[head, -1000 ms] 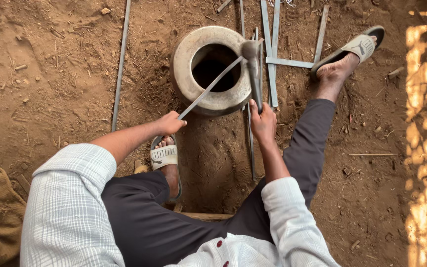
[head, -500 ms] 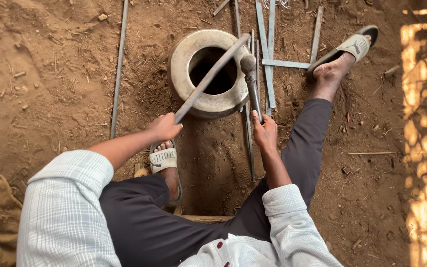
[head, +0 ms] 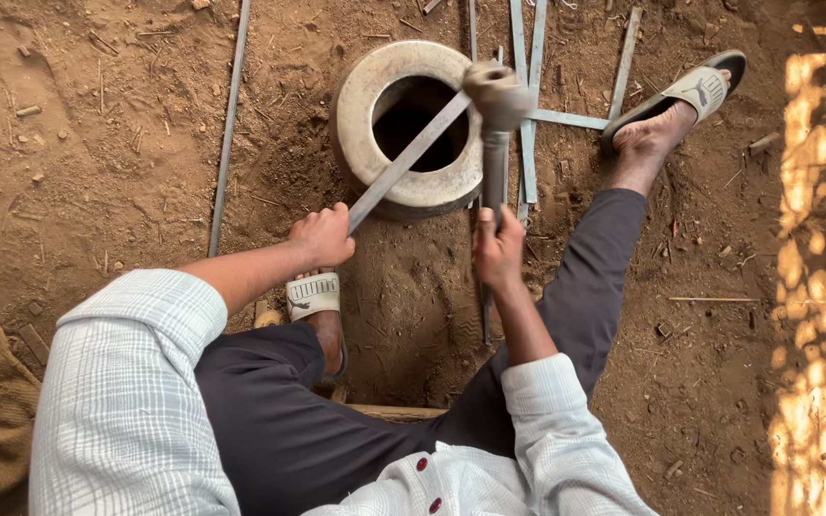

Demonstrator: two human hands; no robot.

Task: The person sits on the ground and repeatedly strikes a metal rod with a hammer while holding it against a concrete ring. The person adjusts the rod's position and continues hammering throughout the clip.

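Grey trousers and a checked shirt fill the near part of the view, where the person sits on brown dirt. The left hand (head: 322,236) is clenched around a flat metal strip (head: 403,162), whose far end lies across the ring-shaped anvil (head: 403,119). The right hand (head: 497,250) grips the hammer (head: 497,96). A moment ago the hammer was lower; now its head is up over the strip's far end.

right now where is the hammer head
In the head view, the hammer head is top centre, over the ring's right rim, beside the flat strip's far end.
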